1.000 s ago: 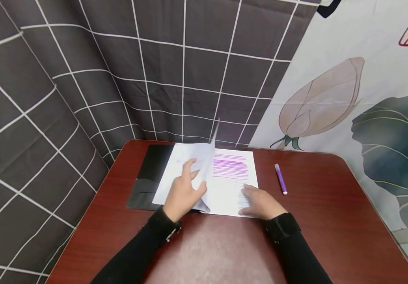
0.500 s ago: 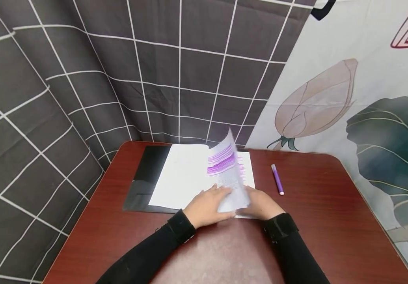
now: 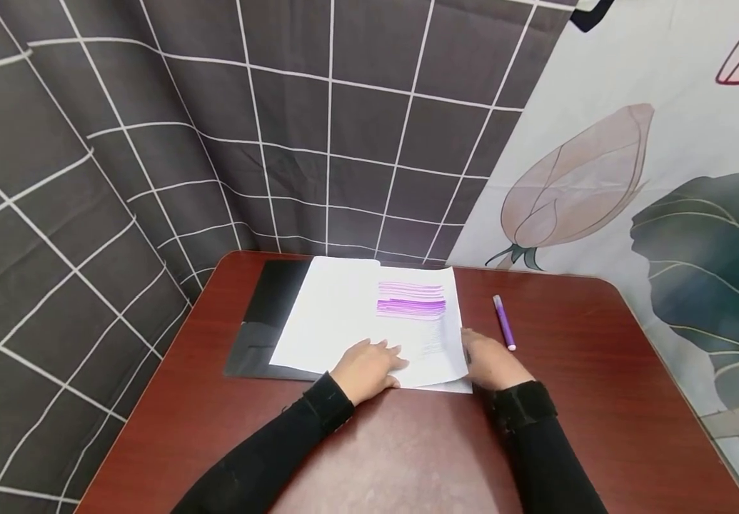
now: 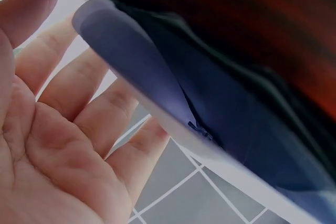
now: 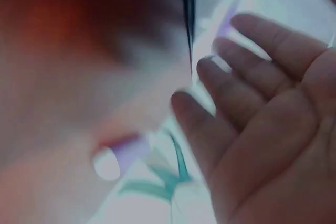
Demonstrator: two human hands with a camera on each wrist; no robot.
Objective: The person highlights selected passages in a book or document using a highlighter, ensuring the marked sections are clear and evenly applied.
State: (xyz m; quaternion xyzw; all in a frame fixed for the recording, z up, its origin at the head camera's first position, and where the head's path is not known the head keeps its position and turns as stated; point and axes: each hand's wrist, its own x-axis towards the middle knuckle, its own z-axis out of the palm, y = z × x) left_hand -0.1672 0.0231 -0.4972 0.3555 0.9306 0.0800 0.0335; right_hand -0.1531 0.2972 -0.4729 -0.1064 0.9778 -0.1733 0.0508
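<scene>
Pressing flat: left hand (image 3: 365,369) is steadying paper stack (image 3: 369,321), fingers relaxed | right hand (image 3: 490,362) is resting open beside stack | pen (image 3: 505,323) is lying right of stack.

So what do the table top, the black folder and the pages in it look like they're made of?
Table top: reddish-brown wood or wood-look laminate, going by the faint grain and soft sheen; which one can't be told. Black folder: looks like thin plastic, smooth, slightly glossy. Pages: plain white matte paper, thin sheets with printed lines and purple highlighting, lying under the left hand.
</scene>
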